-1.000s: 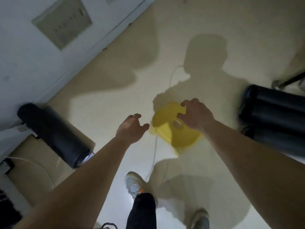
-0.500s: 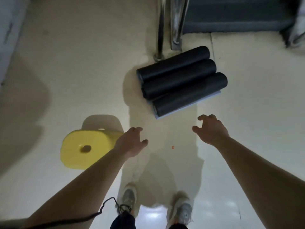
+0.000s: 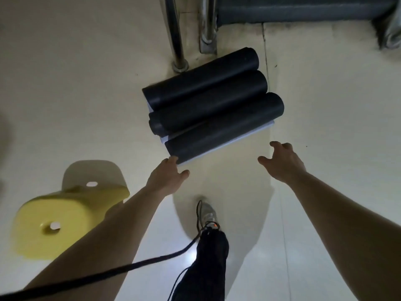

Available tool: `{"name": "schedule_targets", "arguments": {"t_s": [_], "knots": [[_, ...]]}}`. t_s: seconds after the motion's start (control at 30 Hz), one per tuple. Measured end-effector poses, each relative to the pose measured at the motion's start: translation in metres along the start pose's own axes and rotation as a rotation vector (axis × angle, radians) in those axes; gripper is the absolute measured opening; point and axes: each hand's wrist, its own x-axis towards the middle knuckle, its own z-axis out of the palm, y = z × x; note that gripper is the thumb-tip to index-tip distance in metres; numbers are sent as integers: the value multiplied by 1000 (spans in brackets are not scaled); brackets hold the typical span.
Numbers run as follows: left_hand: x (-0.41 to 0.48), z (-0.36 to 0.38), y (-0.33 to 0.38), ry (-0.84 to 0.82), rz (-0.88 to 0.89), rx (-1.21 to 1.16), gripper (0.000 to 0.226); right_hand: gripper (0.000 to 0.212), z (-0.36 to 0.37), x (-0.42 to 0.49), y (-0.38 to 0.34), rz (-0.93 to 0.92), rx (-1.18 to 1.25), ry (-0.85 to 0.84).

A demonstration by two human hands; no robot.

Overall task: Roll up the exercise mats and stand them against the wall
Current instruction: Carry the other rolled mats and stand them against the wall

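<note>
Yellow stool (image 3: 50,227) on floor (image 3: 76,94), near my left. Left hand (image 3: 167,178): fingers loosely spread, empty, tips at corner of nearest mat (image 3: 225,131); contact unclear. Right hand (image 3: 282,165): spread, empty, over floor. Three rolled mats (image 3: 208,101) lie side by side, touching, just before metal posts (image 3: 179,40)

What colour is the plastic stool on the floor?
The stool is yellow, seen best in the head view.

Got both my arms reached out low in front. Left grip (image 3: 167,178) is loose, fingers slightly curled; right grip (image 3: 282,164) is spread, palm down, thumb out.
</note>
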Motion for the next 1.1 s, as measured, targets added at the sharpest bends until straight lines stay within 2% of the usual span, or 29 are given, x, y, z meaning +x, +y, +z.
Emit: {"name": "schedule_targets", "arguments": {"t_s": [0.17, 0.3, 0.47, 0.53, 0.67, 0.8, 0.87, 0.97, 1.1], "knots": [[113, 7, 5, 43, -101, -185, 59, 76, 0, 129, -7, -3, -34, -27], [200, 32, -6, 113, -255, -279, 76, 75, 4, 236, 3, -10, -21, 18], [259, 56, -10, 302, -623, -532, 69, 76, 14, 349, 24, 54, -22, 116], [279, 69, -16, 338, -712, -613, 69, 75, 18, 386, 25, 77, 27, 165], [298, 96, -17, 478, -827, -718, 60, 79, 28, 437, 31, 129, 47, 149], [294, 122, -13, 631, -850, -762, 62, 88, 36, 451, 38, 181, 70, 195], [293, 127, -12, 674, -856, -780, 63, 91, 38, 454, 41, 191, 160, 208], [291, 128, -15, 649, -833, -752, 65, 95, 38, 457, 44, 196, 306, 206], [290, 126, -16, 604, -777, -739, 82, 109, 35, 449, 40, 190, 247, 183]]}}
